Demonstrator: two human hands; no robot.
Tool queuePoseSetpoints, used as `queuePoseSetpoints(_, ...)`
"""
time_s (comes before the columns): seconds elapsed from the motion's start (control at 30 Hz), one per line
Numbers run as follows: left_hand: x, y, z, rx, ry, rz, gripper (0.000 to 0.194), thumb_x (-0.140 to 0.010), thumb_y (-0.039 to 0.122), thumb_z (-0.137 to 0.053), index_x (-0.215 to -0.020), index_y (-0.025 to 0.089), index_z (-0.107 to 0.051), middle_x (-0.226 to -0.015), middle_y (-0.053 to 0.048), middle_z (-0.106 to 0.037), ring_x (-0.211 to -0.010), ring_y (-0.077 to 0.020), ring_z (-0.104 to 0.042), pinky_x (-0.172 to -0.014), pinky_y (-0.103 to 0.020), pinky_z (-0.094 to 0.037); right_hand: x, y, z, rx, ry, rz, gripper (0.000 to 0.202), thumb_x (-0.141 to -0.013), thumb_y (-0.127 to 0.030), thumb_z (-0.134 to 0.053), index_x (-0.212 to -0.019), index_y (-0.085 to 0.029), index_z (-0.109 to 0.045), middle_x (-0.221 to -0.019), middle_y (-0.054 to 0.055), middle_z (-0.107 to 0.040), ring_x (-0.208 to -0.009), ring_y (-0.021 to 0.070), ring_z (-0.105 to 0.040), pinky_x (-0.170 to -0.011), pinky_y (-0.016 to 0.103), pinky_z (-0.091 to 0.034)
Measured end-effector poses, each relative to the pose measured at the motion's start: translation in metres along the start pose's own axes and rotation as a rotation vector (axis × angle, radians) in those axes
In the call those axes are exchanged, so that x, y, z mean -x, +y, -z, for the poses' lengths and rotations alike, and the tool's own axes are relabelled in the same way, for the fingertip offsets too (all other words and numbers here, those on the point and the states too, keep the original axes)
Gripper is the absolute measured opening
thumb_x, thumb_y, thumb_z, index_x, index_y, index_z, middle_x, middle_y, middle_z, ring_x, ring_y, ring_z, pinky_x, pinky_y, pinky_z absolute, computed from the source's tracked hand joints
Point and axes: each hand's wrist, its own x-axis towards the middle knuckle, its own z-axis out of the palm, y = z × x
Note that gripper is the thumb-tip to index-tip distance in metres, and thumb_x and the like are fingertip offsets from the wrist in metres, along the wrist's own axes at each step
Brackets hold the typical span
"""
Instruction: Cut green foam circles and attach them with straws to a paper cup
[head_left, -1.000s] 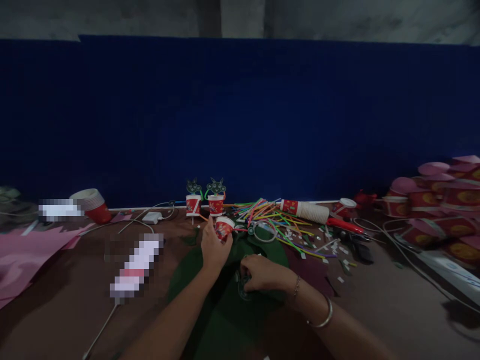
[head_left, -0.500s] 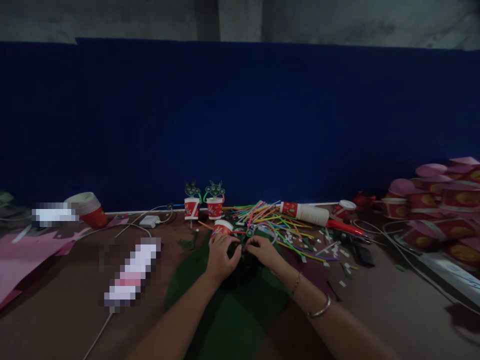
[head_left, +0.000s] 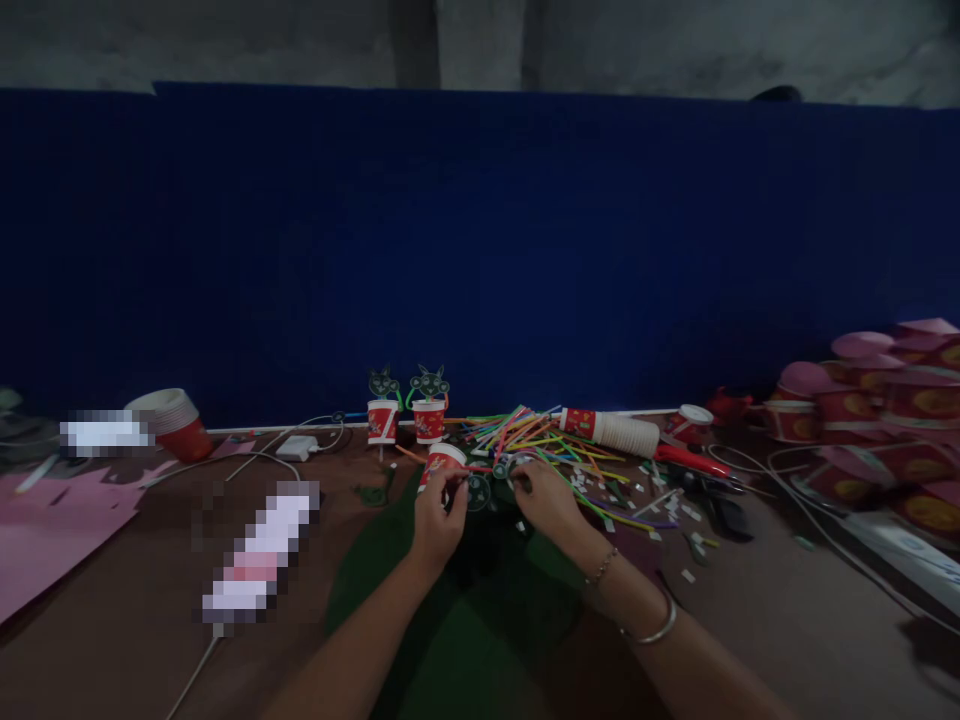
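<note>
A red paper cup (head_left: 445,461) with a white rim lies tilted in front of me, and a red straw (head_left: 475,468) sticks out to its right. My left hand (head_left: 439,520) is closed at the cup's lower side, thumb and fingers gripping it. Between my hands is a dark paper face cutout (head_left: 478,491) with pale outlines. My right hand (head_left: 549,500) is closed in a pinch beside a small round dark paper piece (head_left: 500,469); what its fingertips hold is hidden. Behind stand two finished-looking cup figures (head_left: 382,422) with dark paper heads.
Colourful straws (head_left: 517,432) and white paper scraps lie right of centre, beside a row of nested cups (head_left: 611,430) and a red-handled tool (head_left: 694,460). Pink-topped cups (head_left: 862,400) are piled far right. A phone-like blurred item (head_left: 262,550), white charger (head_left: 298,447) and pink paper (head_left: 60,530) are left.
My hands have moved apart. The right hand has shifted right and slightly up, the left has rolled off the cup's front, and the dark face cutout now shows between them.
</note>
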Motion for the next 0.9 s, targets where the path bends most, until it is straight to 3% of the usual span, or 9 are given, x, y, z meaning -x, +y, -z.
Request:
queuePoseSetpoints(0.17,0.002,0.006,0.000,0.126,0.025,0.014,0.021,-0.082,0.025,-0.048,-0.099,0.017,-0.056,-0.093,-0.007,-0.062,-0.082,-0.0172,-0.060,-0.072,-0.030,-0.048,0.007,0.003,0.001,0.401,-0.070,-0.030,0.012,-0.074,-0.021,-0.055,-0.082,-0.016,-0.063,-0.098,0.013,-0.059,-0.097,0.0287,-0.049,-0.076,0.035,-0.034)
queuePoseSetpoints(0.33,0.003,0.003,-0.002,0.203,-0.033,0.112,0.022,-0.082,0.029,-0.048,-0.100,0.018,-0.056,-0.085,-0.004,-0.061,-0.073,-0.0153,-0.060,-0.067,-0.028,-0.050,0.007,0.001,0.000,0.423,0.033,-0.036,0.010,-0.077,-0.017,-0.049,-0.079,-0.015,-0.058,-0.093,0.014,-0.061,-0.092,0.0274,-0.051,-0.078,0.037,-0.031)
queuePoseSetpoints(0.47,0.003,-0.001,-0.005,0.259,-0.089,0.145,0.023,-0.082,0.029,-0.049,-0.100,0.017,-0.055,-0.079,-0.002,-0.059,-0.064,-0.0129,-0.057,-0.059,-0.026,-0.048,0.002,-0.003,0.004,0.178,0.212,-0.102,0.014,-0.083,-0.018,-0.039,-0.086,-0.014,-0.052,-0.074,0.009,-0.062,-0.074,0.0220,-0.057,-0.080,0.036,-0.032)
queuePoseSetpoints(0.6,0.004,-0.001,-0.006,0.290,-0.121,0.110,0.022,-0.081,0.028,-0.051,-0.100,0.017,-0.056,-0.080,-0.003,-0.059,-0.067,-0.0128,-0.057,-0.061,-0.025,-0.046,0.001,-0.008,0.005,-0.299,0.305,-0.178,0.022,-0.087,-0.031,-0.034,-0.094,-0.017,-0.050,-0.070,0.003,-0.060,-0.060,0.0181,-0.053,-0.062,0.030,-0.039)
queuePoseSetpoints(0.7,0.005,-0.001,-0.007,0.298,-0.138,0.112,0.022,-0.081,0.028,-0.051,-0.100,0.018,-0.056,-0.081,-0.002,-0.059,-0.066,-0.0125,-0.056,-0.060,-0.024,-0.045,0.002,-0.013,0.003,-0.502,0.235,-0.203,0.024,-0.083,-0.038,-0.042,-0.087,-0.018,-0.054,-0.066,0.000,-0.056,-0.057,0.0159,-0.050,-0.054,0.026,-0.037)
queuePoseSetpoints(0.9,0.005,0.000,-0.008,0.303,-0.123,0.106,0.021,-0.082,0.027,-0.050,-0.101,0.019,-0.055,-0.085,-0.003,-0.059,-0.070,-0.0130,-0.057,-0.063,-0.025,-0.045,0.006,-0.023,0.000,-0.534,0.055,-0.121,0.016,-0.074,-0.030,-0.050,-0.067,-0.017,-0.054,-0.055,-0.004,-0.045,-0.050,0.0106,-0.041,-0.048,0.021,-0.030)
